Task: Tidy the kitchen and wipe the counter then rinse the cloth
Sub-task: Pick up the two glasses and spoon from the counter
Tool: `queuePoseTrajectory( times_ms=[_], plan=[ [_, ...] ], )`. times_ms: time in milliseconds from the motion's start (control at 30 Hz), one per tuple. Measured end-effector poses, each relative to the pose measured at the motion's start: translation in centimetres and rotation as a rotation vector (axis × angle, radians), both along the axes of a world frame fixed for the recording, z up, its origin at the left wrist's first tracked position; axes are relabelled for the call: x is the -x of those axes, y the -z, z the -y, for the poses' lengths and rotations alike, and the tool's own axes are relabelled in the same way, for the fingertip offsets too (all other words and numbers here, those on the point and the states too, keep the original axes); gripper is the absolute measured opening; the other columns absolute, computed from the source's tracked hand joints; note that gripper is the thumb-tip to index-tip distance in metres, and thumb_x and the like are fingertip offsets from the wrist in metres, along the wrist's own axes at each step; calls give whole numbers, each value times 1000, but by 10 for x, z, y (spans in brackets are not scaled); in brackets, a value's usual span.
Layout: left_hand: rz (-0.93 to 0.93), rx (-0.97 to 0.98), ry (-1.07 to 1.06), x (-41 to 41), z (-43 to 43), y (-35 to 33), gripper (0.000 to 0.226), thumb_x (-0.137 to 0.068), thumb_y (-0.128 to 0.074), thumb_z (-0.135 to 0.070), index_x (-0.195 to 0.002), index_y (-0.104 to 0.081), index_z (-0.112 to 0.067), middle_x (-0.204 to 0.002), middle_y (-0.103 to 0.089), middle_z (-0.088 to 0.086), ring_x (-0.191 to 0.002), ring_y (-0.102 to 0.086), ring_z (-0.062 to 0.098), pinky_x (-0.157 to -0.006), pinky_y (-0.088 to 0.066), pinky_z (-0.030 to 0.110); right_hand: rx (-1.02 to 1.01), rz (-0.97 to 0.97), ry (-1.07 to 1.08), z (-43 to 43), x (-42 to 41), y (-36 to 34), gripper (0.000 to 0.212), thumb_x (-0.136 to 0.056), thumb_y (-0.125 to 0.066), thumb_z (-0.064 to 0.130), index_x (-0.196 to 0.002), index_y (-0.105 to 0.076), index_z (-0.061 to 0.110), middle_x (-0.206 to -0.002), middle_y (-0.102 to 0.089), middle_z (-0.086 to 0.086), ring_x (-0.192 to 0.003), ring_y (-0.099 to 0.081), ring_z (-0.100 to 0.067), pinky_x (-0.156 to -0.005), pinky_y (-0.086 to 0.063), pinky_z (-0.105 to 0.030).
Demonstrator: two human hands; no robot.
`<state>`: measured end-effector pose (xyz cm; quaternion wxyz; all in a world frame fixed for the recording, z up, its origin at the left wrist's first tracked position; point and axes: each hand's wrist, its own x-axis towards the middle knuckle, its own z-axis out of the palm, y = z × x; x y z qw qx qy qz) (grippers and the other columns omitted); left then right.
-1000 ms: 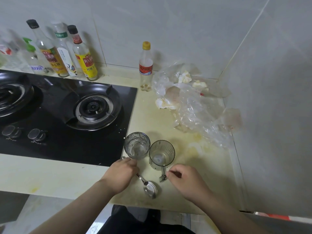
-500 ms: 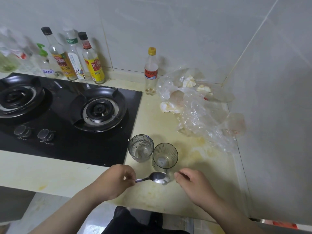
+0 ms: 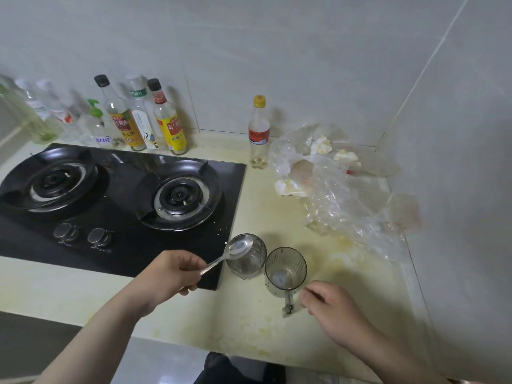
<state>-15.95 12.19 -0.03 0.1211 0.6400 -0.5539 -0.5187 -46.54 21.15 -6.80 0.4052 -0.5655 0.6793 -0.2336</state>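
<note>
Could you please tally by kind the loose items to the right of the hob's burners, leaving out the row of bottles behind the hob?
Glasses: 2
Spoon: 1
Bottle: 1
Bag: 1
Total: 5
The wads in the bag are too unclear to count.

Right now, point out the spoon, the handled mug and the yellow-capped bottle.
spoon [image 3: 238, 246]: head view, on its bowl.
handled mug [image 3: 285, 273]: head view, on its glass wall.
yellow-capped bottle [image 3: 259, 133]: head view, on its red label.
</note>
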Motion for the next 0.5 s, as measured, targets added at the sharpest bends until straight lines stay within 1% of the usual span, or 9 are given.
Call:
queuePoseTrajectory(
  times_ms=[67, 133, 200, 267, 300, 400, 433, 500],
  plan=[
    [-24, -51, -9, -1, 5, 0, 24, -82, -60, 11, -93, -72, -7, -65, -66, 7, -53, -57, 9, -45, -40, 16, 5, 8, 10, 2, 0, -1, 60, -74, -44, 62, -76, -57, 4, -62, -46, 3, -57, -42, -6, -57, -31, -31],
    [-69, -87, -26, -3, 9, 3, 25, -77, -64, 9, -95, -72, -7, -70, -68, 11, -58, -60, 13, -49, -42, 19, 11, 8, 7, 2, -1, -1, 61, -73, -43, 63, -74, -56, 4, -61, -45, 2, -57, -41, -6, -56, -30, -31],
    [-125, -106, -77, -2, 13, 7, 22, -79, -66, 8, -98, -71, -4, -73, -68, 13, -63, -63, 15, -55, -48, 23, 16, 16, 11, 2, -1, 0, 60, -73, -43, 63, -74, -55, 4, -61, -44, 2, -56, -40, -6, -56, -29, -31],
    [-151, -118, -113, 1, 16, 11, 18, -85, -65, 7, -99, -69, -2, -76, -68, 15, -65, -64, 17, -59, -51, 24, 15, 19, 19, 0, -3, 2, 60, -74, -43, 63, -75, -54, 4, -61, -43, 2, -56, -39, -5, -56, -29, -31],
    [-156, -126, -121, 3, 16, 12, 17, -86, -64, 7, -100, -69, -2, -76, -67, 15, -65, -63, 17, -59, -52, 24, 19, 19, 23, -1, -3, 3, 60, -74, -44, 63, -74, -53, 4, -61, -43, 2, -56, -38, -5, -56, -29, -31],
    [-174, -155, -147, 13, 17, 19, 16, -87, -61, 8, -98, -68, 0, -68, -67, 9, -61, -60, 16, -57, -48, 23, 6, 19, 39, -3, -6, 4, 58, -74, -44, 61, -74, -53, 4, -60, -42, 2, -56, -37, -6, -56, -29, -31],
    [-180, -163, -160, 16, 17, 20, 16, -86, -59, 8, -98, -68, 1, -69, -67, 10, -62, -59, 16, -57, -47, 24, 3, 20, 38, -3, -6, 5, 58, -74, -44, 61, -73, -52, 4, -60, -41, 2, -56, -37, -6, -56, -29, -32],
    [-203, -178, -192, 21, 18, 23, 19, -86, -54, 11, -97, -68, 2, -77, -66, 16, -65, -57, 19, -60, -46, 27, 2, 16, 39, -4, -8, 6, 58, -73, -44, 61, -73, -51, 4, -60, -41, 2, -57, -36, -7, -57, -29, -32]
  ],
)
